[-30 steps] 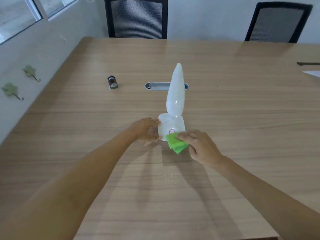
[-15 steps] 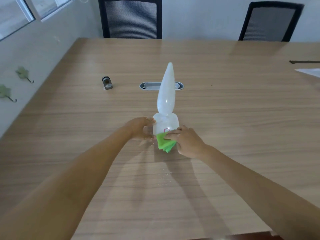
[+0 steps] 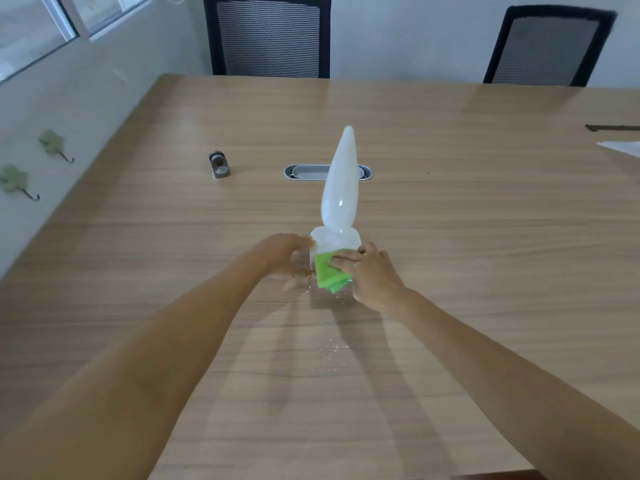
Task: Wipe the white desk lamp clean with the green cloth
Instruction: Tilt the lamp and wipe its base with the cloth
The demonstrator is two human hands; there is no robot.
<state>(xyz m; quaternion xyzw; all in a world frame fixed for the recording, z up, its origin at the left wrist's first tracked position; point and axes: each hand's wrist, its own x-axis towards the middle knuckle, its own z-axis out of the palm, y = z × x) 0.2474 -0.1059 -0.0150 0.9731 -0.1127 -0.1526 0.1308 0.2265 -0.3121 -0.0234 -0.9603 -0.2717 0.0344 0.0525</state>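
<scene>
The white desk lamp (image 3: pixel 339 188) stands upright on the wooden table (image 3: pixel 485 237), its tall tapered head pointing up from a rounded base. My left hand (image 3: pixel 284 258) grips the left side of the base. My right hand (image 3: pixel 370 275) presses the folded green cloth (image 3: pixel 329 275) flat against the front of the base, fingers spread over the cloth. The cloth hides the lower front of the base.
A small grey metal object (image 3: pixel 219 164) lies at the left, and an oval cable grommet (image 3: pixel 308 172) sits behind the lamp. Two black mesh chairs (image 3: pixel 266 36) stand at the far edge. White paper (image 3: pixel 621 148) lies at the right edge. Small droplets (image 3: pixel 332 355) speckle the table.
My right hand has slid the green cloth up from beside the base's lower front onto its front face, covering the red ring mark. The left hand keeps holding the base.
</scene>
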